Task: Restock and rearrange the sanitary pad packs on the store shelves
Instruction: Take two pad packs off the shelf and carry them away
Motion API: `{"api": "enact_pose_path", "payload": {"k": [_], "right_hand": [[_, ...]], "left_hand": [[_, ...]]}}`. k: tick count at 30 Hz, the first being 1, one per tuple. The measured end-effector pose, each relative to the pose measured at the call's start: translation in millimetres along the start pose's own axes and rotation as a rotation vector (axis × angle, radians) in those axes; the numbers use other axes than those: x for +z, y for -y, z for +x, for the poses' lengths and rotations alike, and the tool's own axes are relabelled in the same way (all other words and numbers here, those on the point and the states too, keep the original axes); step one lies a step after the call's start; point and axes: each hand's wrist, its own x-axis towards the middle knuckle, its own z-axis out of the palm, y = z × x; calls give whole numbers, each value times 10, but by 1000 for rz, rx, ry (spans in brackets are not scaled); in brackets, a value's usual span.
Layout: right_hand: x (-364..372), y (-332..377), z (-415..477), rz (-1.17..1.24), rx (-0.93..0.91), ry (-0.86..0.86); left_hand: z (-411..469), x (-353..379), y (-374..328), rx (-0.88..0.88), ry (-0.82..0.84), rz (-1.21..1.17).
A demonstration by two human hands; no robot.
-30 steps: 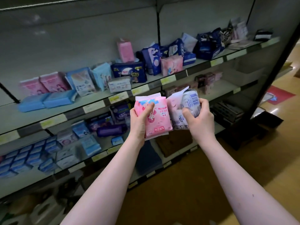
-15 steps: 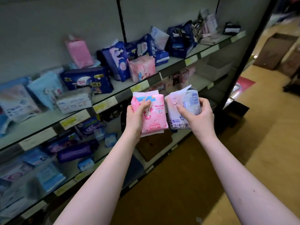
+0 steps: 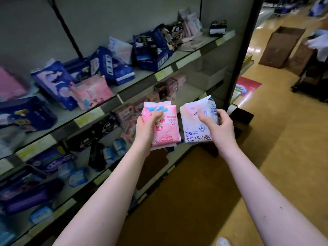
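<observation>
My left hand [image 3: 145,127] grips a pink pack [image 3: 164,129], thumb curled over its front; my right hand [image 3: 219,128] pinches a white pack [image 3: 195,121]; both held clear of the shelf [image 3: 138,80] edge.

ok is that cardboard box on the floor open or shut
Open: the cardboard box shows a dark hollow at its top, no flaps across it.

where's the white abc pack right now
Head view, centre: the right hand grips the white ABC pack, just right of the pink pack in the left hand.
</observation>
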Motion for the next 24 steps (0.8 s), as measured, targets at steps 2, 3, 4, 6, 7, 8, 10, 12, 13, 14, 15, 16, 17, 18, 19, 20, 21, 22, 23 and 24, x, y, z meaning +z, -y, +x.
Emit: {"api": "enact_pose_path", "payload": {"k": [2, 3, 4, 6, 7, 8, 10, 12, 13, 14, 15, 16, 17, 18, 19, 20, 21, 22, 23, 24], "right_hand": [[-293, 35, 261, 54, 36, 27], [-434, 56, 395, 75, 49, 38], [-564, 69, 524, 92, 65, 54], [-796, 82, 781, 106, 107, 94], [-881, 89, 902, 109, 127, 111], [-956, 89, 1018, 109, 146, 124], [-1095, 72, 1251, 112, 181, 134], [-1184, 35, 1423, 128, 210, 132], [-1224, 14, 1501, 134, 221, 126], [-1275, -20, 1653, 135, 225, 127], [-1284, -41, 1689, 135, 220, 131], [-1295, -53, 1747, 135, 215, 133], [-1313, -70, 1877, 135, 218, 132], [-1325, -82, 2010, 126, 218, 131], [-1330, -93, 2132, 116, 217, 134], [-1331, -104, 2254, 98, 217, 133], [-1329, -132, 2463, 86, 216, 129], [-1329, -128, 2583, 76, 221, 127], [-1319, -115, 2742, 69, 226, 125], [-1309, -105, 2913, 60, 228, 123]], "left_hand": [[103, 353, -22, 8, -10, 11], [146, 525, -30, 13, -13, 17], [191, 679, -36, 12, -19, 23], [275, 975, -33, 13, -40, 47], [322, 1100, -27, 21, -52, 57], [369, 1209, -19, 24, -63, 60], [483, 1426, 9, 10, -73, 56], [597, 1591, 35, 2, -53, 73], [660, 1670, 50, 3, -45, 88], [787, 1792, 69, 2, -44, 93], [832, 1827, 80, 2, -42, 93], [894, 1873, 88, 5, -38, 91], [1022, 1958, 110, -2, -36, 83], [1152, 2045, 122, -9, -32, 77], [1269, 2121, 133, -15, -23, 64], [1389, 2185, 152, -20, -20, 58], [1595, 2274, 185, -33, -16, 36], [1716, 2329, 194, -46, -16, 23], [1876, 2393, 195, -67, -22, 12], [2038, 2451, 186, -91, -35, 4]]}}
